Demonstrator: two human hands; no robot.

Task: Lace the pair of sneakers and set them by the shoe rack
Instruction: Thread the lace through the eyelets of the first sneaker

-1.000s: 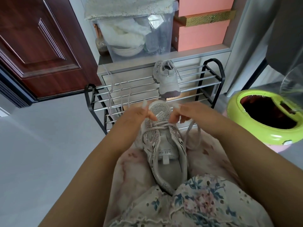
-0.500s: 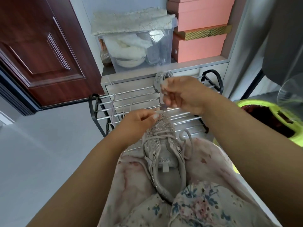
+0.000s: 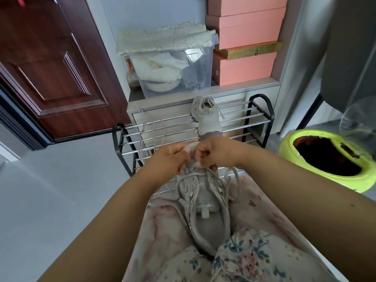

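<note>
A grey sneaker (image 3: 205, 212) lies on my lap with its toe pointing away from me, its opening facing up. My left hand (image 3: 171, 159) and my right hand (image 3: 213, 153) meet over its toe end, each pinching the grey lace (image 3: 231, 180) near the front eyelets. Loose loops of the lace trail down the shoe's right side. The second grey sneaker (image 3: 206, 119) rests on the top rails of the black and chrome shoe rack (image 3: 258, 117) just beyond my hands. A spare pale lace (image 3: 142, 135) hangs over the rack's left rails.
A dark red door (image 3: 50, 64) stands at the left. Behind the rack, a shelf carries a clear storage bin (image 3: 177, 76) and stacked pink boxes (image 3: 246, 64). A lime-green bin (image 3: 325, 159) sits on the floor at the right. Grey floor (image 3: 61, 190) spreads to the left.
My right hand, raised high with the lace half a second ago, has come back down to the sneaker's toe. My left hand stayed at the toe.
</note>
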